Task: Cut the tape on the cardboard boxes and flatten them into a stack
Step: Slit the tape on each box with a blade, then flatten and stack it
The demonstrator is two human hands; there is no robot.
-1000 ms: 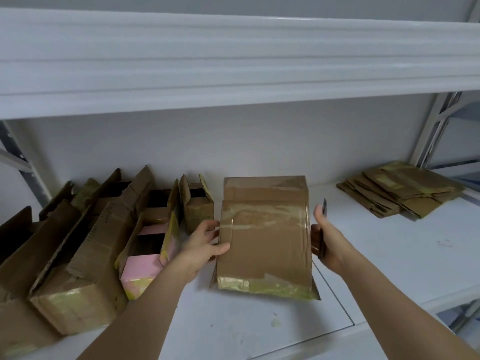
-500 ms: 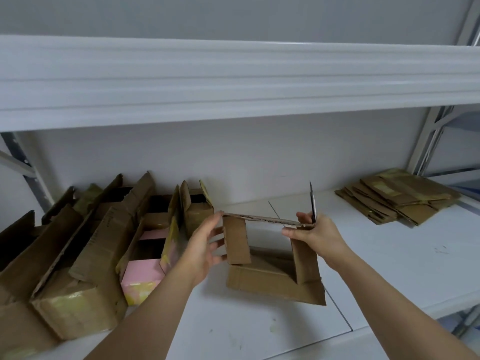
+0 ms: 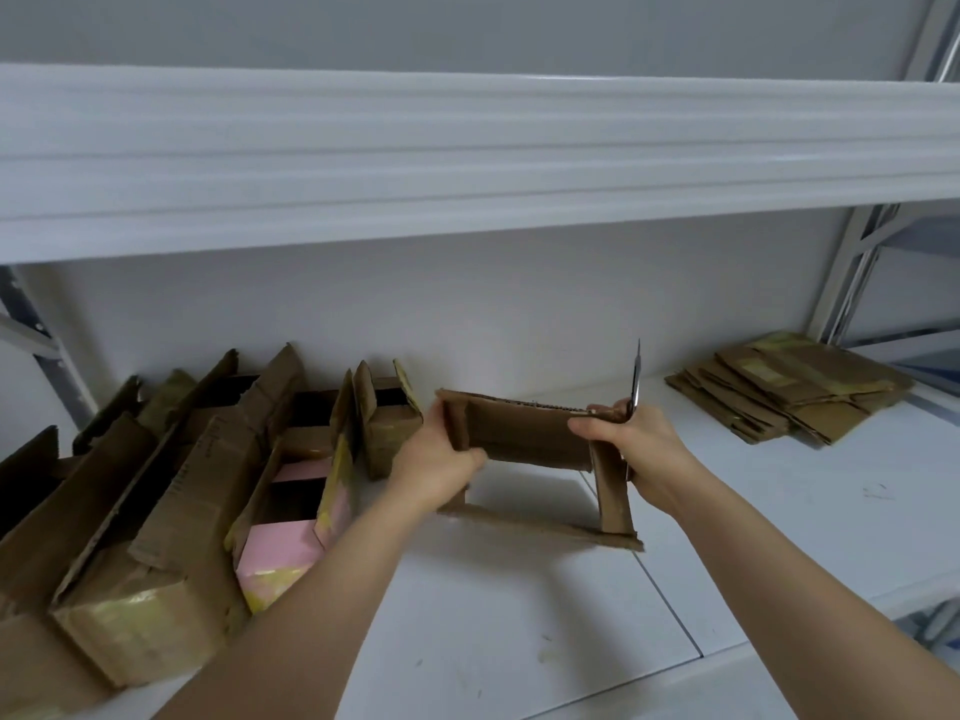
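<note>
A person's left hand [image 3: 434, 467] grips the left end of an opened cardboard box [image 3: 524, 433], fingers curled around its edge with the thumb toward the viewer. The right hand [image 3: 636, 449] grips the box's right end, fingers wrapped over the top panel, and the same hand also holds a utility knife [image 3: 635, 387], whose thin blade points straight up above the knuckles. The box is held between the two hands at the middle of the view, raised over a white shelf [image 3: 519, 641]; it is open at both ends so the shelf shows through it, with side flaps hanging down and the bottom panel touching or just above the shelf surface, which of the two cannot be told. Both forearms reach in from the bottom of the view. To the left, just beside the held box, a row of unflattened cardboard boxes [image 3: 156, 511] stands against the back wall with flaps up, several bearing yellowish tape; one of them is a pink box [image 3: 283, 556]. Well apart on the far right of the same shelf lies a stack of flattened cardboard [image 3: 784, 394]. A second white shelf [image 3: 467, 153] runs across above.
</note>
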